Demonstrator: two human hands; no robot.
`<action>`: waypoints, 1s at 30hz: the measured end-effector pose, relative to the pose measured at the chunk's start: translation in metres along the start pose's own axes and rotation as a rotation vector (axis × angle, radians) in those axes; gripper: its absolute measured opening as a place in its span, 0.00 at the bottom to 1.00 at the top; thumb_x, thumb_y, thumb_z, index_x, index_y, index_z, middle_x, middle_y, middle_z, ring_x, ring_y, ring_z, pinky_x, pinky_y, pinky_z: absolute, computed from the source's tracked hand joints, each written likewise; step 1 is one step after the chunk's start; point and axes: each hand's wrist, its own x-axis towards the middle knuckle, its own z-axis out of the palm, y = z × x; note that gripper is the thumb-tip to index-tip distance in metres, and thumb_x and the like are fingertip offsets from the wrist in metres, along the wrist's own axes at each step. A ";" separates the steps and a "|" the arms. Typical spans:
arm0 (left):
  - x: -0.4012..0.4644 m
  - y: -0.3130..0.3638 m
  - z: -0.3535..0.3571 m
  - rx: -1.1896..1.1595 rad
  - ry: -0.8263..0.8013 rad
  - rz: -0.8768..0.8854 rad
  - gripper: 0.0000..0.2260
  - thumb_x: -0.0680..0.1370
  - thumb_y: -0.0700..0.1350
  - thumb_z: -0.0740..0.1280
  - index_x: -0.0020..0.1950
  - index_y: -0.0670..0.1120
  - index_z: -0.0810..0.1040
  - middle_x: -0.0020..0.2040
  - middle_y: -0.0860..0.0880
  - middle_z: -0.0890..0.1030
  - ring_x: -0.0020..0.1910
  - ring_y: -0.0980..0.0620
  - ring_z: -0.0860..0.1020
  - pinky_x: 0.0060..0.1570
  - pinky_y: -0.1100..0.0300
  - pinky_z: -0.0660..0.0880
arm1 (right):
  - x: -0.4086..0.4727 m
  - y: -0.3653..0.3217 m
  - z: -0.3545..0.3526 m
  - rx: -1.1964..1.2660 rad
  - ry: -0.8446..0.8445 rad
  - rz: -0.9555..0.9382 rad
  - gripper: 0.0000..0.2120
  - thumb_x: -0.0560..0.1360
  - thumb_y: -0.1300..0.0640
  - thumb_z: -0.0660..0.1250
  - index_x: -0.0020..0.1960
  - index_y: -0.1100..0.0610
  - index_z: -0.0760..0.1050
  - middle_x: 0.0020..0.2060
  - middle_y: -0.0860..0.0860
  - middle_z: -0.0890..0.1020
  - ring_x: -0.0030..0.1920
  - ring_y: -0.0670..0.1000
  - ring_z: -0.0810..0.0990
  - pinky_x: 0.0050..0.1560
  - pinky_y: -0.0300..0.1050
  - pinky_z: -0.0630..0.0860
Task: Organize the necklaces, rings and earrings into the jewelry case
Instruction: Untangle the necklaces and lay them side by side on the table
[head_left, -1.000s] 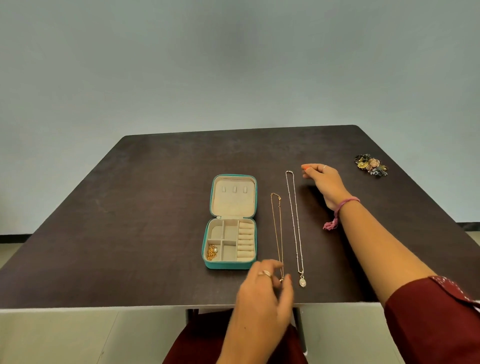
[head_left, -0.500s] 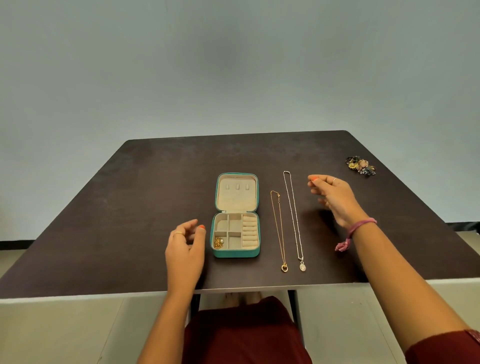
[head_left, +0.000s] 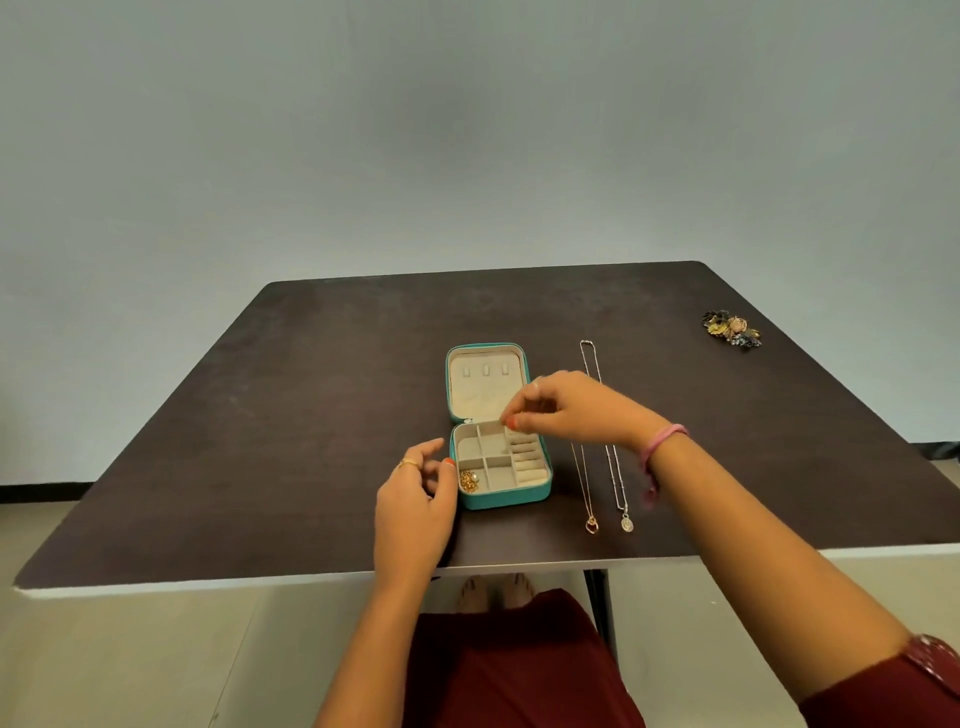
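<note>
Your right hand (head_left: 576, 410) reaches across from the right and sits over the far right corner of the jewelry case (head_left: 498, 457), above the ring-roll column. Thumb and forefinger are pinched together at the tips; whether something small sits between them cannot be told. The wrist carries a pink band (head_left: 662, 441) and crosses above both chains.

Your left hand (head_left: 415, 499) rests just beside the case's left wall, near the front corner. Its fingers are loosely curled and hold nothing; a gold ring (head_left: 410, 463) shows on one finger.

The case lies open and flat near the middle of the table (head_left: 260, 441), lid toward the far side. Gold earrings (head_left: 468, 481) lie in the front left compartment; the other compartments show only lining.

Two necklaces lie straight on the table right of the case, side by side and apart: the gold necklace (head_left: 584, 483) nearer the case, the silver necklace (head_left: 618, 488) beyond it. Their pendants lie near the table's front edge. A floral brooch (head_left: 731, 328) lies well apart, toward the far right corner.

Bare tabletop runs left of the case and behind the lid. The case's front wall stands near the front edge, and your left forearm crosses that edge.
</note>
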 end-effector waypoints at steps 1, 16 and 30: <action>0.000 -0.001 0.000 -0.003 0.001 0.000 0.12 0.80 0.46 0.63 0.63 0.51 0.75 0.39 0.53 0.79 0.40 0.57 0.78 0.40 0.59 0.78 | 0.004 -0.007 0.004 -0.052 -0.053 -0.022 0.08 0.77 0.53 0.66 0.54 0.51 0.81 0.44 0.42 0.80 0.43 0.40 0.77 0.43 0.27 0.70; 0.004 -0.007 0.001 -0.053 0.011 0.022 0.08 0.79 0.44 0.64 0.57 0.54 0.75 0.38 0.51 0.79 0.37 0.54 0.78 0.39 0.58 0.78 | 0.023 -0.055 0.048 -0.695 -0.050 -0.001 0.15 0.76 0.48 0.64 0.53 0.59 0.79 0.48 0.56 0.80 0.42 0.56 0.77 0.39 0.44 0.70; 0.003 -0.005 0.000 -0.071 0.043 0.035 0.06 0.79 0.46 0.64 0.56 0.53 0.76 0.43 0.55 0.78 0.41 0.58 0.77 0.38 0.65 0.76 | 0.012 -0.055 0.032 -0.288 -0.082 0.072 0.08 0.73 0.55 0.67 0.47 0.57 0.81 0.43 0.52 0.84 0.44 0.50 0.80 0.46 0.42 0.76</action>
